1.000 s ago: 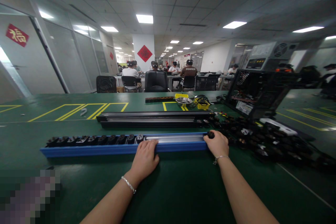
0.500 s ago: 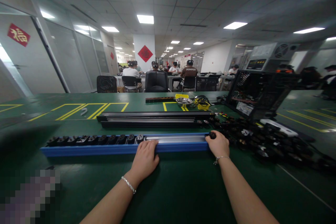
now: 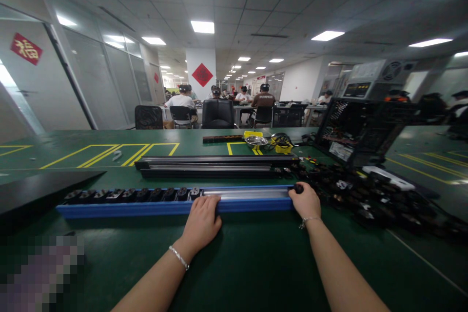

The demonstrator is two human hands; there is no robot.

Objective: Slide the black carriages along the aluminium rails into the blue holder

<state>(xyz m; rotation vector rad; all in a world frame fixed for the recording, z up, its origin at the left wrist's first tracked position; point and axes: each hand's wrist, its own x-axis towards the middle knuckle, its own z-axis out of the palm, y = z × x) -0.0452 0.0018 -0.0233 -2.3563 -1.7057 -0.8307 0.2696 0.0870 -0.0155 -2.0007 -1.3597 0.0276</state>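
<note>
A long blue rail [image 3: 146,209] with a silvery channel [image 3: 252,194] lies across the green table in front of me. Several black block-like modules [image 3: 143,195] with metallic tops sit in a row along its left part. My left hand [image 3: 203,218] is closed over the rail's near edge around the middle, beside the last module, fingers on top and thumb in front. At the rail's right end, my right hand [image 3: 307,202] pinches a small round black part [image 3: 298,188]. The fingers hide most of that part, so whether it sits in the channel I cannot tell.
Behind the blue rail lie black rails [image 3: 215,171]. A heap of black parts [image 3: 351,190] spreads to the right, near an opened computer case [image 3: 358,131]. A metal bowl [image 3: 256,142] stands farther back. A dark flat wedge shape [image 3: 40,194] is at left. People sit beyond.
My right hand has shifted slightly right with the round black part. My left hand stays on the rail. The dark wedge shape at left now shows, where there was a dark blur.
</note>
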